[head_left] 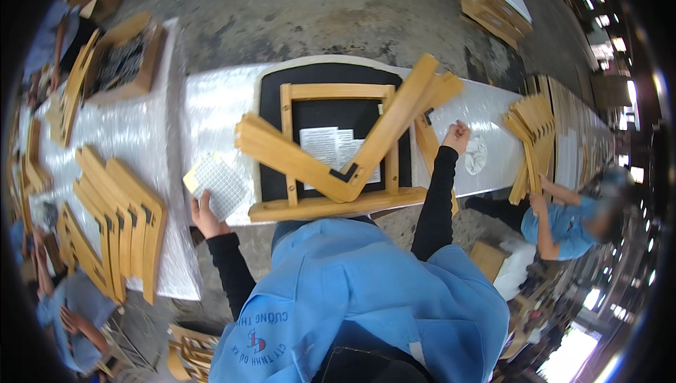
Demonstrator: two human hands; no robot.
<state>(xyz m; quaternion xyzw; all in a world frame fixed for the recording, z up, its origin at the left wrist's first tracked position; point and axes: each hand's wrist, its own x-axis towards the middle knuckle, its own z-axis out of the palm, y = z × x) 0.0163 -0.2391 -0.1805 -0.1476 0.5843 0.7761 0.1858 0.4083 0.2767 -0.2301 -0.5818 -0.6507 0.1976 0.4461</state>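
My left hand (208, 215) grips a sheet of small pale stickers (222, 189) by its lower edge, at the left of the bench. Out to the right, my right hand (458, 136) is raised with its fingers pinched together; whatever they hold is too small to make out. Between my hands lies a chair seat (331, 72), black underside up with a pale rim. A wooden frame (338, 91) and printed papers (319, 142) rest on it. Across them lies a stack of V-shaped wooden leg pieces (394, 129), with a black corner mark (343, 172) at the bend.
The bench (215, 101) is wrapped in clear plastic. More V-shaped wooden pieces (123, 221) lie at left, near a carton of dark parts (127, 59). A crumpled white plastic piece (476, 155) is by my right hand. A co-worker (570, 221) handles wooden pieces (533, 129) at right.
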